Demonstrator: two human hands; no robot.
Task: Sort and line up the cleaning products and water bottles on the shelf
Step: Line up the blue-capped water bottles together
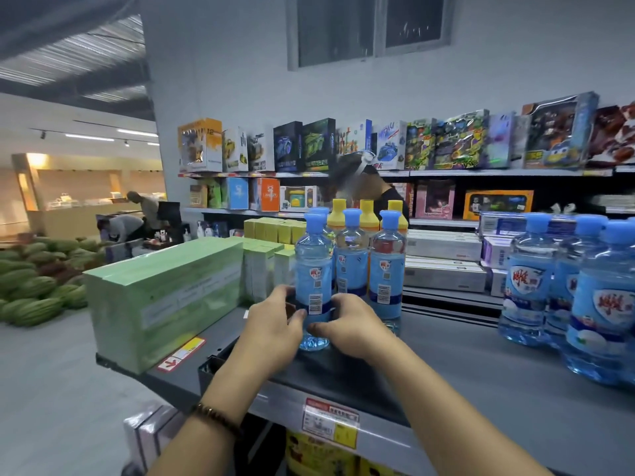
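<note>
Your left hand (pixel 275 324) and right hand (pixel 347 329) both curl round the base of the clear blue-capped plastic water bottle (pixel 313 269), which stands at the front of its cluster on the dark grey shelf top (pixel 446 359). This group looks nearly lined up. The larger blue-labelled bottles (pixel 531 280), well apart to the right, probably remain.

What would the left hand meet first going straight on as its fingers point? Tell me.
The front water bottle: the left hand grips its lower side, opposite the right hand. Depth beyond the bottle is unclear.
</note>
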